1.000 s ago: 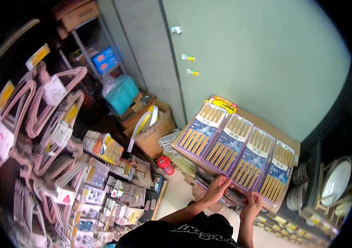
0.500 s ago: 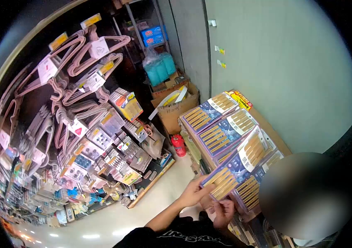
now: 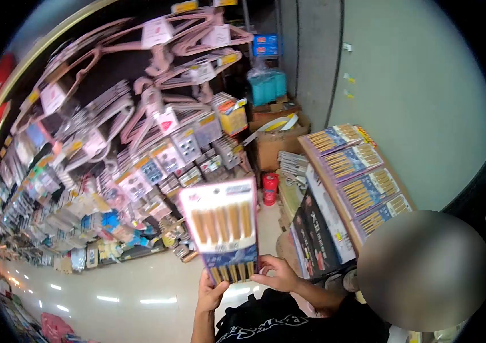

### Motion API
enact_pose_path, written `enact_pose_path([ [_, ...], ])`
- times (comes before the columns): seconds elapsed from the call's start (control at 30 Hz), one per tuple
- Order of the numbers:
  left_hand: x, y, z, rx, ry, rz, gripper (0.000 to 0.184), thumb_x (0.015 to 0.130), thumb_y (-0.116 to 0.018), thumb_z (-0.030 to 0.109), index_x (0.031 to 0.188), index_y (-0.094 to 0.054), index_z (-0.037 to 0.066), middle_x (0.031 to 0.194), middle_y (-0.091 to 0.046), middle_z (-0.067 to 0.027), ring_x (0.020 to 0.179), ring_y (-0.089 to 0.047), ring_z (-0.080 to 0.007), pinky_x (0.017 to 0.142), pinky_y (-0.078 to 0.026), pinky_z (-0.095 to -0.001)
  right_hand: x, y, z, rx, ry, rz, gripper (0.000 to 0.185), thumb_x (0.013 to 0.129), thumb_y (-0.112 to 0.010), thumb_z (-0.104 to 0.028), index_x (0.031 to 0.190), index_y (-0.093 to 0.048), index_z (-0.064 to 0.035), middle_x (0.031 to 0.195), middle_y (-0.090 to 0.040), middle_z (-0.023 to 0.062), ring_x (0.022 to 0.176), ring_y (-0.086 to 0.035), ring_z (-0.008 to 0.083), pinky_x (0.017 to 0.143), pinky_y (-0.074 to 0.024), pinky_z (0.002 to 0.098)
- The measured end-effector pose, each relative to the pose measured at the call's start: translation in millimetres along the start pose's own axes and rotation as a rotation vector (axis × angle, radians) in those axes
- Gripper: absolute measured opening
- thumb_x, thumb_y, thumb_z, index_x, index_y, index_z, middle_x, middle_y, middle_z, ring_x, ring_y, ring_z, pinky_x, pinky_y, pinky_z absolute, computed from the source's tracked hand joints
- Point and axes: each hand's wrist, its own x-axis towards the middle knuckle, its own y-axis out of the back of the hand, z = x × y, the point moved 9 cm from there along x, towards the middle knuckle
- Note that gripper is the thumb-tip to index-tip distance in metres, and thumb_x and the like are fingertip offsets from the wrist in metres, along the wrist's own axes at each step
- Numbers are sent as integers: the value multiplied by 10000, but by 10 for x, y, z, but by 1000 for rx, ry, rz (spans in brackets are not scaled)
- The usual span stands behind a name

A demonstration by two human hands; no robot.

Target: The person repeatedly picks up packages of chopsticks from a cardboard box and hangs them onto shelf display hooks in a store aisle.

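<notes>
We support one chopstick pack (image 3: 226, 228) in front of the torso, above the tiled floor (image 3: 157, 311), with its printed face turned toward the camera and its top edge away from us. Our left hand (image 3: 211, 292) is clamped on the lower left corner, thumb over the front. Our right hand (image 3: 280, 275) is clamped on the lower right corner, thumb likewise on the front (the fingers behind the pack are hidden). A black shirt (image 3: 266, 323) with white lettering lies directly below the hands.

To the right, well apart from the pack, a display carton (image 3: 334, 197) bears a row of similar packs (image 3: 367, 188). Beside the carton stands a black box (image 3: 320, 234). Beyond the held pack, we locate a red canister (image 3: 270, 190) on the floor, near an open cardboard box (image 3: 280, 150). Pink hangers (image 3: 160, 60) hang at the upper left. A blurred disc hides the lower right.
</notes>
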Motion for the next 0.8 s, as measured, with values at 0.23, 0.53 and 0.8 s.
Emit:
enact_pose_path([
  [0.23, -1510, 1542, 1169, 365, -39, 277, 377, 805, -714, -1, 1145, -553, -10, 1028, -651, -57, 901, -618, -132, 782, -511, -274, 311, -2439, 240, 34, -100, -204, 373, 839, -702, -164, 1149, -598, 16, 985, -671, 75, 904, -625, 123, 704, -513, 264],
  [0.53, -3299, 3077, 2195, 368, -177, 758, 291, 808, -713, 3, 1074, -597, -7, 1011, -654, -59, 856, -626, -126, 763, -511, -269, 309, -5394, 498, 370, -329, -914, 547, 849, -727, -177, 1279, -443, 4, 1091, -618, 81, 989, -588, 144, 869, -487, 288],
  [0.8, -4276, 4546, 2667, 295, -142, 1137, 560, 792, -745, 39, 1259, -439, 3, 1090, -609, -108, 962, -614, -172, 823, -511, -319, 684, -7461, 771, 208, -295, -1275, 438, 838, -740, -247, 1150, -571, 10, 971, -660, 76, 895, -584, 105, 820, -480, 275],
])
